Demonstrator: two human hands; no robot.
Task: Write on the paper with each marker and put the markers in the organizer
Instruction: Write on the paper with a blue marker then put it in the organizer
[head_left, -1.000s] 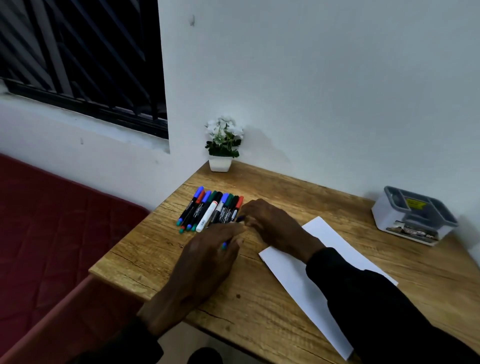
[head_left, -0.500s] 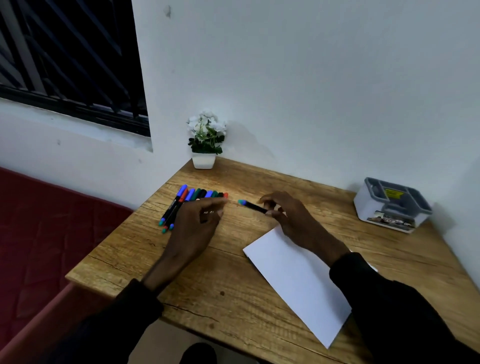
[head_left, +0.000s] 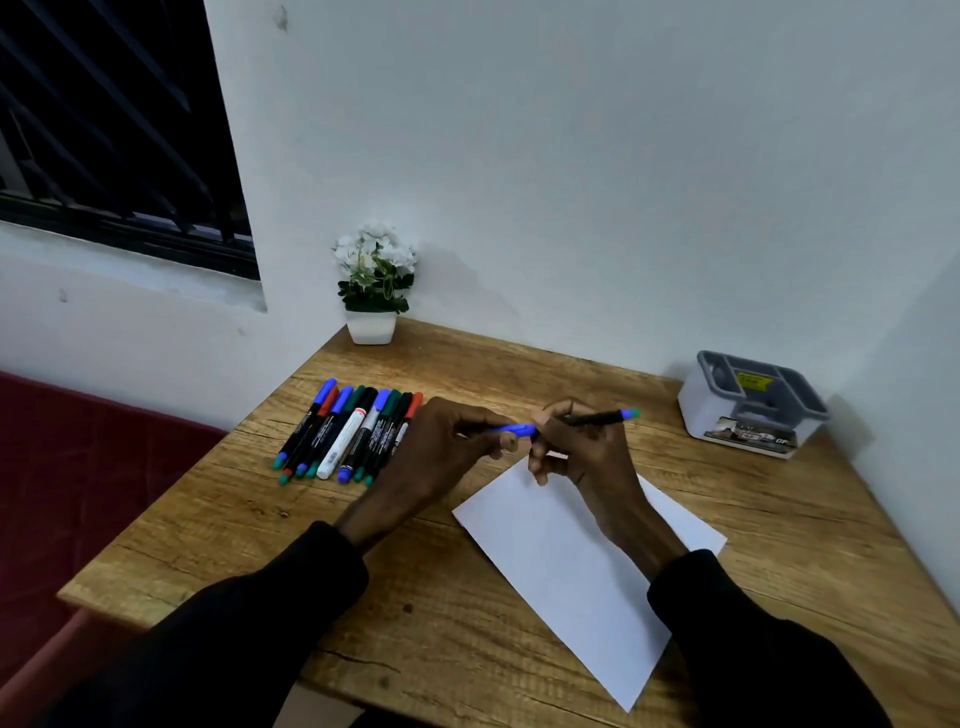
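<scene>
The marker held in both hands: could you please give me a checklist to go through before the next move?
1. Right hand grips the marker by its barrel: ok.
2. Left hand pinches the blue cap: ok.
3. Cap pulled off, tip bare: cannot tell.
4. Paper lies flat below the hands, nothing written on the visible part: ok.
5. Organizer stands upright, top open: ok.
6. Row of markers lies clear of the paper: ok.

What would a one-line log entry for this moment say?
left hand: pinches blue cap | right hand: grips blue marker | paper: blank | organizer: no marker visible | other markers: row on table
</scene>
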